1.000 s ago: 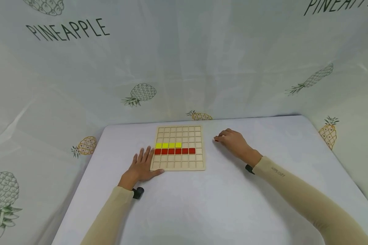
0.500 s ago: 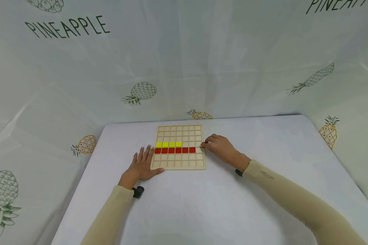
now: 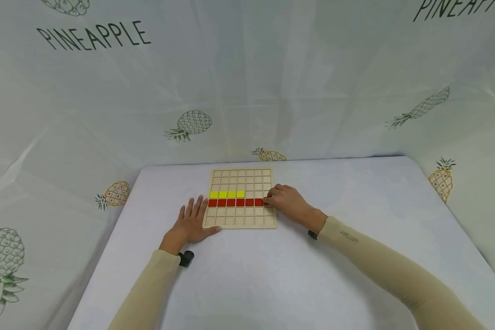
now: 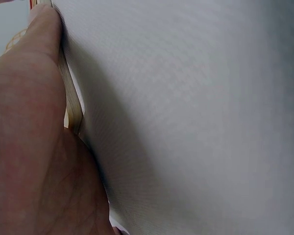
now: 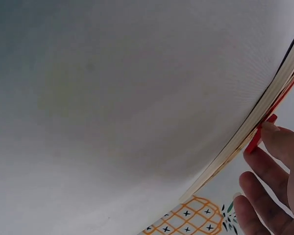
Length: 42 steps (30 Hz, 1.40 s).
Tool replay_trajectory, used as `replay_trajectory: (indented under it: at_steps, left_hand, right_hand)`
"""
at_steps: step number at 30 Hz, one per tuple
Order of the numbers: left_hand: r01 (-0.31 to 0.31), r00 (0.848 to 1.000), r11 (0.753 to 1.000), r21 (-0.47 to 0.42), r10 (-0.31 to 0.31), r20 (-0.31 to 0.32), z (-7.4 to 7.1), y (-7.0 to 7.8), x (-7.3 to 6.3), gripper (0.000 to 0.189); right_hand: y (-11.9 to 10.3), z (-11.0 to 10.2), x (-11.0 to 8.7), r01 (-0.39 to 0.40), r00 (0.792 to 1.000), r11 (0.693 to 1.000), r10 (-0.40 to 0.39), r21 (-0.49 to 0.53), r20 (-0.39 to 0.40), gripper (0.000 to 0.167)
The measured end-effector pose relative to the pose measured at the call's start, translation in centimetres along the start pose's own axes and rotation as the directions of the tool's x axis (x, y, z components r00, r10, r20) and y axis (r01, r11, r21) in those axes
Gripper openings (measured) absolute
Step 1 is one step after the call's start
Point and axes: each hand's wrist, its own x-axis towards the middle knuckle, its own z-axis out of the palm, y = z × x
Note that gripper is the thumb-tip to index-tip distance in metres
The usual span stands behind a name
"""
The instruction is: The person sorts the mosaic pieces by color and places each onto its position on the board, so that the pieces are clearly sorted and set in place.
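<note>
A light wooden grid board [image 3: 241,222] lies on the white table, with a row of red square tiles [image 3: 235,202] and, just behind it, a shorter row of yellow tiles [image 3: 227,195]. At the board's right side my right hand [image 3: 290,202] pinches a red tile [image 5: 259,134] between thumb and fingers, over the right end of the red row. The tile is tilted at the board's surface in the right wrist view. My left hand [image 3: 190,227] lies with spread, straight fingers along the board's left edge, its thumb at the near left corner.
The white table [image 3: 247,284] reaches back to a hanging cloth [image 3: 313,91] printed with pineapples. Dark wrist cameras sit under both wrists, the left one [image 3: 186,258] near the table top.
My right hand has moved left and slightly nearer, carrying the red tile from beside the board to the right end of the red row. My left hand has stayed in place.
</note>
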Motion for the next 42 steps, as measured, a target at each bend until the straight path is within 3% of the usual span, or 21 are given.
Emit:
replay_trajectory:
  at_steps: [10, 16, 25, 28, 33, 36, 42]
  left_hand:
    - [-0.020, 1.000, 0.999, 0.035, 0.020, -0.010, 0.5, -0.3, 0.4, 0.114]
    - [-0.001, 1.000, 1.000, 0.027, 0.000, 0.009, -0.3, 0.4, 0.0, 0.110]
    - [0.009, 1.000, 0.999, 0.037, -0.009, 0.008, -0.8, 0.9, -0.4, 0.108]
    - [0.009, 1.000, 0.999, 0.035, -0.009, 0.010, -0.8, 0.9, -0.4, 0.108]
    - [0.008, 1.000, 0.999, 0.032, -0.008, 0.015, -0.8, 1.0, -0.4, 0.108]
    - [0.005, 1.000, 1.000, 0.022, -0.006, 0.017, -0.7, 0.9, -0.2, 0.108]
    - [0.006, 1.000, 1.000, 0.012, -0.006, 0.006, 0.1, 0.1, 0.3, 0.112]
  right_hand:
    - [0.0, 0.5, 0.2, -0.071, 0.997, 0.991, 0.067, 0.115, 0.041, 0.025]
    - [0.1, 0.5, 0.1, -0.089, 0.996, 0.980, 0.084, 0.179, 0.031, 0.023]
    - [0.5, 0.4, 0.3, -0.145, 0.989, 0.939, 0.143, 0.313, 0.030, 0.022]
    - [0.4, 0.5, 0.3, -0.139, 0.990, 0.946, 0.136, 0.292, 0.031, 0.023]
    - [-0.2, 0.3, -0.5, -0.081, 0.997, 0.985, 0.079, 0.153, 0.023, 0.026]
    - [-0.8, 0.2, -1.4, -0.069, 0.998, 0.992, 0.067, 0.106, 0.021, 0.027]
    - [-1.6, -0.2, -3.0, -0.076, 0.997, 0.983, 0.074, 0.166, 0.020, 0.031]
